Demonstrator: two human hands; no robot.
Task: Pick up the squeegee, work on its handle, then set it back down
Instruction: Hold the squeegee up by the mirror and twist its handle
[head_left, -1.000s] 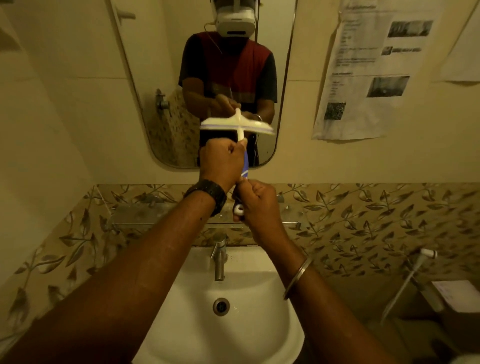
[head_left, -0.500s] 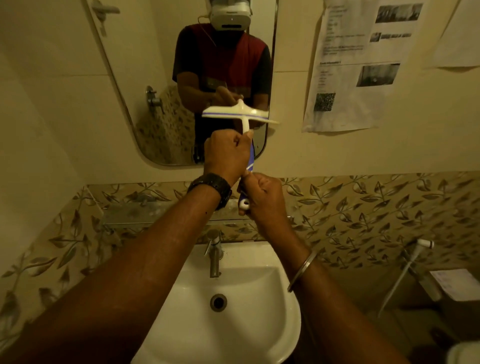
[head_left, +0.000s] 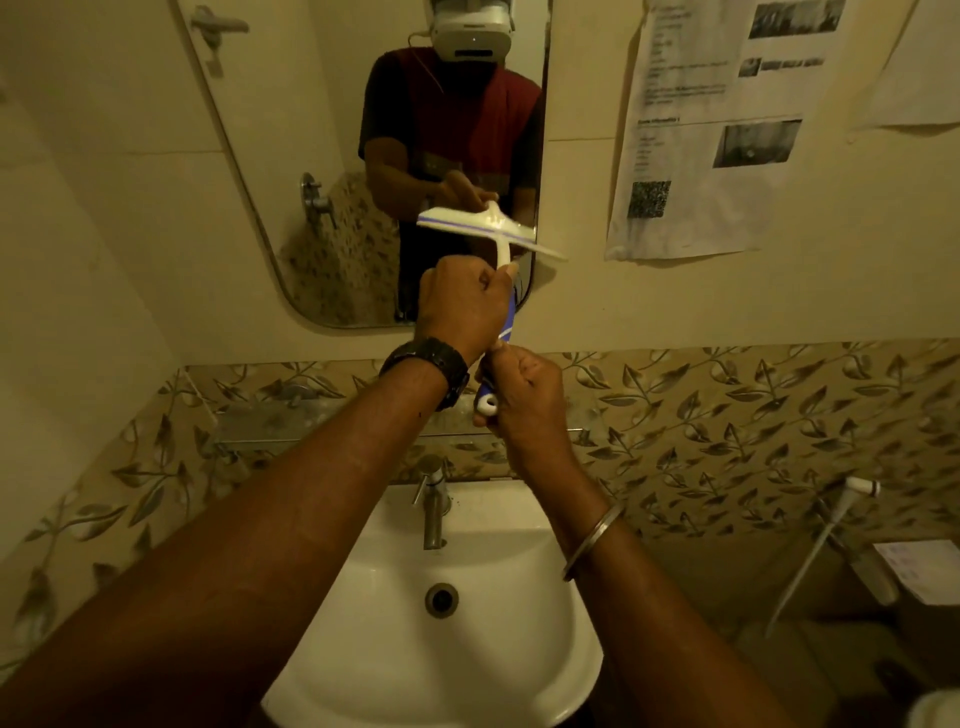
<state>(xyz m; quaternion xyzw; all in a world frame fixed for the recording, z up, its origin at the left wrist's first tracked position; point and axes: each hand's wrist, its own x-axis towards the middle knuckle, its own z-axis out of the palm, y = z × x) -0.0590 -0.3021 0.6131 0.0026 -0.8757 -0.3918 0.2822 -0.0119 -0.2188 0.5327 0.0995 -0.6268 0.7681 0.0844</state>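
At the centre of the frame both hands hold the squeegee (head_left: 491, 228) up in front of the mirror (head_left: 332, 171), above the sink (head_left: 467, 639). Its white blade bar lies roughly level, tilted down to the right, with the handle (head_left: 506, 317) running down and slightly left from it. The left hand (head_left: 460, 306) is closed in a fist around the upper part of the handle, just below the white neck. The right hand (head_left: 524, 387) is closed around the lower blue part, and the white end loop shows at its left edge. The two hands nearly touch. A dark watch (head_left: 434, 364) sits on the left wrist and a metal bangle (head_left: 592, 540) on the right. The tap (head_left: 431, 506) stands below the hands, and printed sheets (head_left: 711, 130) hang on the wall at upper right.
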